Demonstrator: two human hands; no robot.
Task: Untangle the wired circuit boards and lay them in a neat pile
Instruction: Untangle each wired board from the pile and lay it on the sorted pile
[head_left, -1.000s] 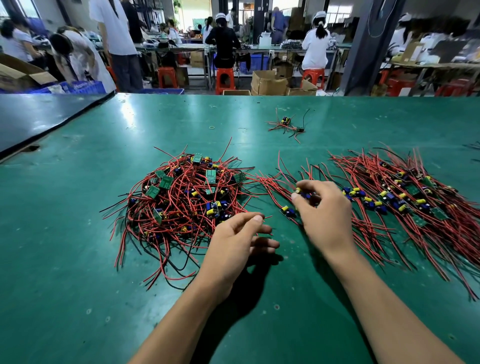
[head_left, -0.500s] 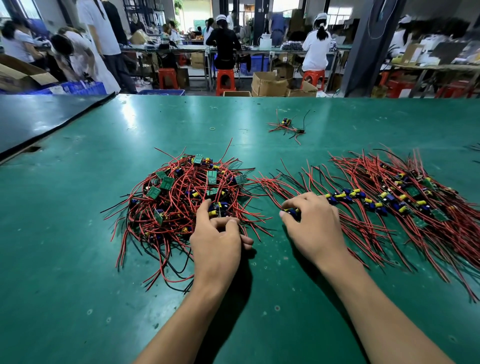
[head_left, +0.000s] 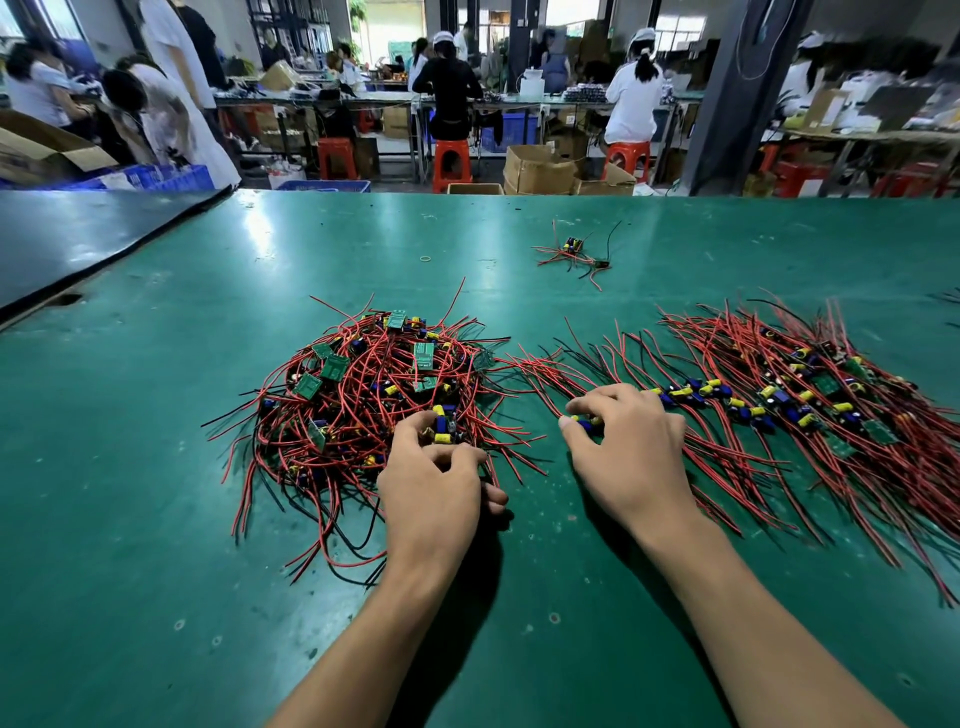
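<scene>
A tangled heap (head_left: 363, 395) of small green circuit boards with red and black wires lies left of centre on the green table (head_left: 156, 571). To its right stretches a neat row (head_left: 779, 405) of boards with wires laid parallel. My left hand (head_left: 434, 488) sits at the heap's near right edge, its fingers curled round a board with yellow and blue parts (head_left: 442, 427). My right hand (head_left: 623, 452) rests on the left end of the neat row, fingertips pinching a board (head_left: 583, 422) there.
A small stray bundle of boards and wires (head_left: 574, 252) lies further back on the table. A dark mat (head_left: 78, 234) covers the far left. Beyond the far table edge are people at benches, red stools and cardboard boxes.
My left hand moved from the table's bare part into the heap and closed on a board. My right hand drew a board slightly toward me and set down on the row's left end.
</scene>
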